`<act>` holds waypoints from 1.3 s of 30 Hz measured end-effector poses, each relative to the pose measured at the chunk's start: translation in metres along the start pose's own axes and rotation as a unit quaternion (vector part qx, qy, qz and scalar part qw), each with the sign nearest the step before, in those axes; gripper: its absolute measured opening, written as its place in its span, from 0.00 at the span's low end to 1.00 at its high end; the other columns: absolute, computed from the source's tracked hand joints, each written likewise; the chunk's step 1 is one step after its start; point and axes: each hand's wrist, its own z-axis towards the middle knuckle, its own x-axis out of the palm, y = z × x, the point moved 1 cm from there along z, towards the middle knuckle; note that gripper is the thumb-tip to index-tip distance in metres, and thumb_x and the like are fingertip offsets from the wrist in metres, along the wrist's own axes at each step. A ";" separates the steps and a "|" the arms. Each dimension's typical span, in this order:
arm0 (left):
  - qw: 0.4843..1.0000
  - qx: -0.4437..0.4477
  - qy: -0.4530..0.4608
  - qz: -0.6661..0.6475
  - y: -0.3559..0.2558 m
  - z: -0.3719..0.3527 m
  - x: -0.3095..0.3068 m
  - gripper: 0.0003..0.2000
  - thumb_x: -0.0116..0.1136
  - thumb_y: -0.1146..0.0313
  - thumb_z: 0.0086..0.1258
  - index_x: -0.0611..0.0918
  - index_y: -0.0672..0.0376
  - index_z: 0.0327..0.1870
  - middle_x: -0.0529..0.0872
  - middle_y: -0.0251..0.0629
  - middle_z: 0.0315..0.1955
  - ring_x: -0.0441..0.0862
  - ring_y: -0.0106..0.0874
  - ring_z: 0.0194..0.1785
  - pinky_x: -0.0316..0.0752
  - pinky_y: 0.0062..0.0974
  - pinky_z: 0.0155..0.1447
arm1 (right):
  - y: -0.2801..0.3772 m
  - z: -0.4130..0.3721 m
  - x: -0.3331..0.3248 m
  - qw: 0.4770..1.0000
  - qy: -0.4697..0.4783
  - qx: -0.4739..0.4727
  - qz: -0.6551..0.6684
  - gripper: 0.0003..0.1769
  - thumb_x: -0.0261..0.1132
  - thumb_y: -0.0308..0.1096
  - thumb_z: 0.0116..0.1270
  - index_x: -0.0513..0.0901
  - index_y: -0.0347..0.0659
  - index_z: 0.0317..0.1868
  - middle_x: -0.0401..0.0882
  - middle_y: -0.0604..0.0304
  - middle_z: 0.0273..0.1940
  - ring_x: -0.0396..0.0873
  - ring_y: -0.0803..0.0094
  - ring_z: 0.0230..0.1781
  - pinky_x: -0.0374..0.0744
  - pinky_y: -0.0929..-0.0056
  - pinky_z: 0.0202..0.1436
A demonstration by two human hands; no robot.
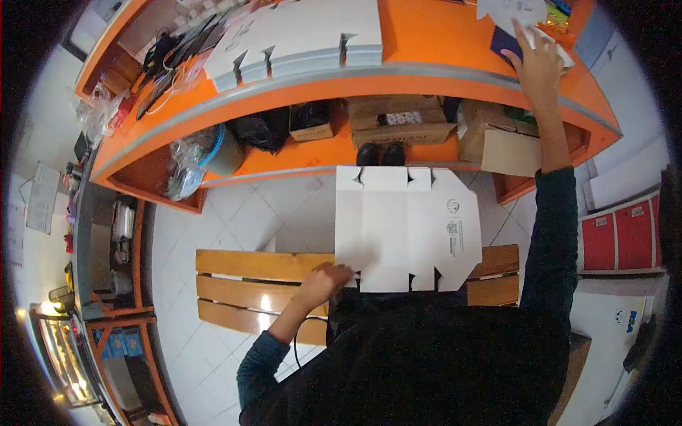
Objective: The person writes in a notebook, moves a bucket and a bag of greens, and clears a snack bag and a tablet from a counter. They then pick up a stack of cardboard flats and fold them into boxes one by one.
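Note:
A flat, unfolded white cardboard box blank with slotted edges and small dark print lies across my lap. My left hand is closed at its near left corner, fingertips over the board's edge. Stretched far forward, my right hand is over the right end of the orange counter, with thumb and fingers apart. Under and beside these fingers are a dark blue flat item and a white printed sheet. Whether the fingers grip either one is hard to make out.
A stack of white box blanks lies on the orange counter. Cardboard boxes and a grey bin stand on the shelf below. I sit on a slatted wooden bench. A white cabinet is at right.

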 end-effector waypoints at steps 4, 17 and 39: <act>0.950 -0.113 -0.145 -0.254 -0.008 0.027 -0.015 0.03 0.56 0.73 0.55 0.82 0.59 0.25 0.82 0.34 0.22 0.78 0.26 0.28 0.71 0.22 0.34 | 0.113 -0.060 -0.097 0.923 0.139 -0.002 0.360 0.29 0.65 0.37 0.48 0.70 0.41 0.52 0.69 0.50 0.47 0.66 0.57 0.46 0.64 0.61 0.52; 0.796 -0.081 -0.536 -0.268 -0.061 0.057 -0.046 0.08 0.64 0.75 0.48 0.79 0.62 0.29 0.80 0.35 0.26 0.76 0.26 0.34 0.70 0.21 0.39 | 0.167 -0.209 -0.113 0.539 0.474 0.106 0.688 0.07 0.56 0.27 0.58 0.73 0.32 0.36 0.77 0.53 0.27 0.76 0.67 0.26 0.72 0.72 0.32; 0.880 0.173 -0.427 0.117 -0.096 0.109 -0.103 0.25 0.65 0.64 0.37 0.78 0.52 0.43 0.73 0.37 0.44 0.69 0.40 0.45 0.65 0.37 0.48 | 0.100 -0.173 -0.223 0.844 0.059 -0.108 0.522 0.16 0.53 0.28 0.56 0.70 0.39 0.47 0.72 0.54 0.33 0.69 0.55 0.33 0.69 0.63 0.38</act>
